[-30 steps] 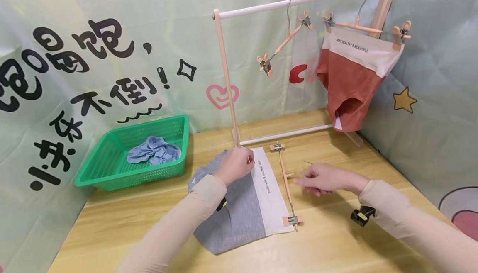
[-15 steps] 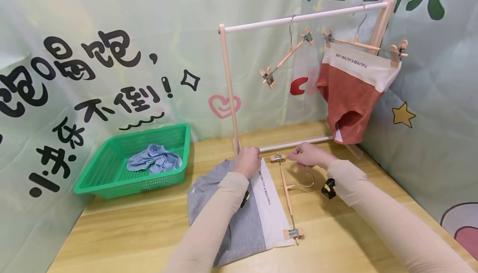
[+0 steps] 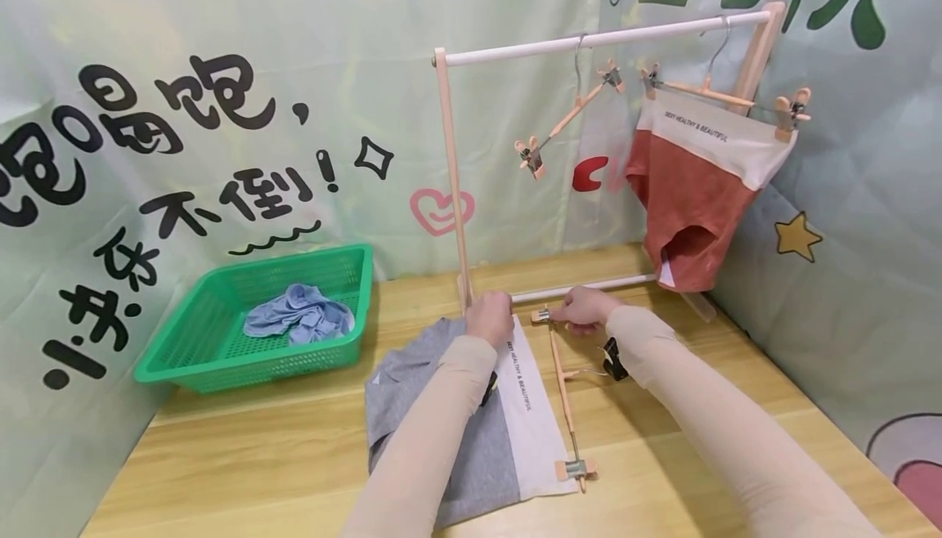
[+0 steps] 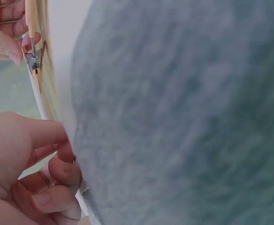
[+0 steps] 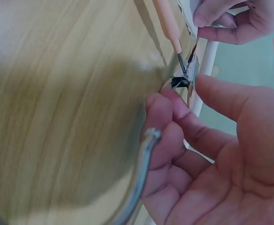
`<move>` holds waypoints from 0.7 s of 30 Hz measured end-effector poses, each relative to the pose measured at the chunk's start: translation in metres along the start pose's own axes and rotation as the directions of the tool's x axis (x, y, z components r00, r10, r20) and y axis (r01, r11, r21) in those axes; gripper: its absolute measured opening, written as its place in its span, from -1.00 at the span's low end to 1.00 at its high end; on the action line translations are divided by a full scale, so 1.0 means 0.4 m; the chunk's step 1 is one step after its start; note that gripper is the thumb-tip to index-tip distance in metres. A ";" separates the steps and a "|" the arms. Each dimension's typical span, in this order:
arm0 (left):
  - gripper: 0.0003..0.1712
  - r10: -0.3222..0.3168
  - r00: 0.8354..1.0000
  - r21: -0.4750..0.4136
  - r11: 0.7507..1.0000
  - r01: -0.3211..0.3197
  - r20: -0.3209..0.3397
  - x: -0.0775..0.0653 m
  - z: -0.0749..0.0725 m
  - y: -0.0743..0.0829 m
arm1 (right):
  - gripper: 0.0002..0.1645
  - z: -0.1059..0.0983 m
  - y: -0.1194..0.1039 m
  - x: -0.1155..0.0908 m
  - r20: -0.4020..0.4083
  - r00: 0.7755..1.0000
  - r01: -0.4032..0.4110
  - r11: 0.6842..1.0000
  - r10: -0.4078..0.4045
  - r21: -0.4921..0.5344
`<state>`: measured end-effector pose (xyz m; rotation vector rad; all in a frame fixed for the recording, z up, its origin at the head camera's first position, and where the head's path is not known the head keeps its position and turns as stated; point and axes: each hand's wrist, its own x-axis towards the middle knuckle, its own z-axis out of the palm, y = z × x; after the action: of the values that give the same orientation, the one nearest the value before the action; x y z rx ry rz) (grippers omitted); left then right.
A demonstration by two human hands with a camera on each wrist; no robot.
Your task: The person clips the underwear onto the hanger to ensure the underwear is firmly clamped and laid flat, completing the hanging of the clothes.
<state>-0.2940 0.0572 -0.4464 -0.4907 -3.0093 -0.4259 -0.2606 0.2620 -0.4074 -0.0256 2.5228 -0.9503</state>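
Near frame centre | our left hand [image 3: 490, 319] pinches garment [image 3: 495, 444], right hand [image 3: 584, 310] pinches clip [image 3: 541, 316] | we should hold the waistband [image 3: 533, 432] flat

Gray garment [image 3: 486, 460] laid out, clip hanger [image 3: 565, 395] along waistband [image 3: 536, 436]

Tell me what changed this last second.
The right hand moved from the hook of the hanger forward to its far clip; whether it pinches the clip is unclear. The left hand stays at the waistband of the grey garment; basket and rack stayed put.
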 end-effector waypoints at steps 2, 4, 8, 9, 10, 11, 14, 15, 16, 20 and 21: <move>-0.90 -0.005 1.000 -0.005 1.000 0.005 0.014 0.004 -0.005 0.002 | -0.57 0.000 0.001 0.004 0.007 1.000 -0.009 0.999 0.008 0.044; -0.91 -0.009 1.000 -0.014 1.000 0.009 0.023 0.007 -0.008 0.002 | -0.59 0.001 0.003 0.010 0.011 1.000 -0.011 0.996 0.010 0.084; -0.93 0.007 0.999 -0.057 0.998 -0.005 0.042 0.013 -0.019 -0.004 | -0.59 0.001 0.004 0.020 -0.002 1.000 0.009 0.990 -0.009 0.138; -0.93 0.016 0.999 -0.067 0.998 -0.013 0.044 0.015 -0.022 -0.007 | -0.61 0.001 0.003 0.021 -0.005 1.000 0.021 0.988 -0.020 0.150; -0.93 0.025 0.999 -0.077 0.997 -0.022 0.045 0.017 -0.027 -0.008 | -0.63 0.001 0.001 0.022 -0.005 0.999 0.035 0.985 -0.035 0.170; -0.93 0.035 0.998 -0.085 0.996 -0.031 0.043 0.018 -0.032 -0.010 | -0.64 0.000 -0.001 0.023 -0.006 0.999 0.050 0.981 -0.050 0.188; -0.92 0.067 0.997 -0.089 0.994 -0.063 0.044 0.020 -0.047 -0.015 | -0.67 0.001 -0.002 0.028 0.002 0.997 0.076 0.960 -0.080 0.269; -0.90 0.077 0.996 -0.093 0.993 -0.072 0.044 0.020 -0.051 -0.016 | -0.66 0.002 -0.003 0.028 0.004 0.996 0.083 0.954 -0.088 0.289; -0.88 0.084 0.995 -0.099 0.992 -0.079 0.046 0.021 -0.054 -0.018 | -0.67 0.003 -0.003 0.030 0.001 0.996 0.087 0.948 -0.092 0.308; -0.83 0.114 0.992 -0.144 0.984 -0.105 0.060 0.022 -0.063 -0.027 | -0.75 0.005 -0.003 0.031 -0.024 0.995 0.098 0.924 -0.096 0.369; -0.84 0.122 0.991 -0.157 0.981 -0.111 0.061 0.023 -0.064 -0.029 | -0.77 0.005 -0.002 0.032 -0.032 0.995 0.099 0.916 -0.094 0.390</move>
<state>-0.3062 0.0421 -0.4239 -0.7038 -3.0077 -0.6469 -0.2714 0.2580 -0.4132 -0.0216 2.3129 -1.4834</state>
